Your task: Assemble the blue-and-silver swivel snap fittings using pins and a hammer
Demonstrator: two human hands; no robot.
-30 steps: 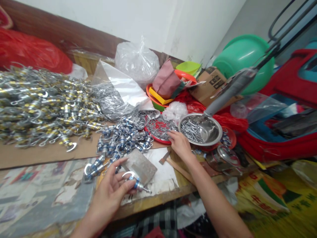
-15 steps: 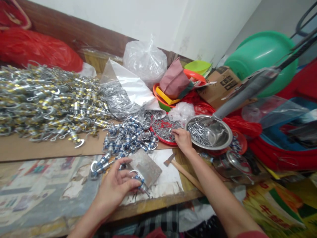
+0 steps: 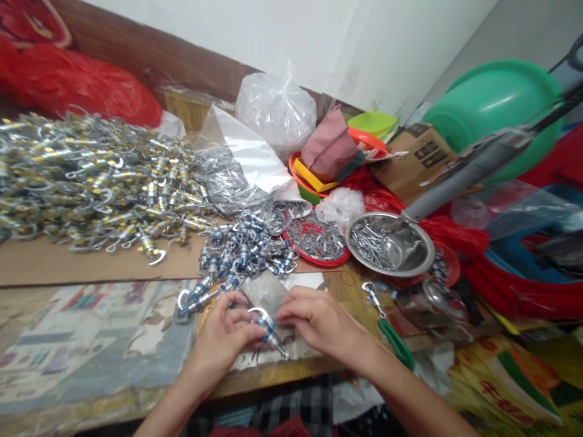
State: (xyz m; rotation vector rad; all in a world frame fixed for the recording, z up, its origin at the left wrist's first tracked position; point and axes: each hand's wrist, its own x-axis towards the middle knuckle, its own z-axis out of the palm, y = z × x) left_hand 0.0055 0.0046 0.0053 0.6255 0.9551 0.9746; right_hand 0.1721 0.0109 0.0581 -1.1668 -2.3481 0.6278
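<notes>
Near the table's front edge, my left hand [image 3: 228, 331] grips a blue and silver metal fitting [image 3: 269, 332] with a curved hook, its lower end pointing to the front right. Beside it on the right, my right hand [image 3: 314, 318] has its fingers pinched together close to the fitting; whatever lies between them is too small to name. Under and behind both hands is a flat metal plate [image 3: 266, 289]. A heap of similar blue fittings [image 3: 241, 249] lies just behind. The red tray [image 3: 319, 240] of small metal parts is behind my right hand.
A steel bowl [image 3: 392, 243] holds metal pins at the right. Yellow and silver fittings [image 3: 91, 182] are piled at the left. A fitting with a green loop [image 3: 395, 345] lies right of my right arm. A grey handled pole [image 3: 469, 173] slants above the bowl.
My right hand has moved from the red tray toward the front left, beside the fitting in my left hand. The view has shifted slightly. The hammer is now hidden, and the green loop has come into view.
</notes>
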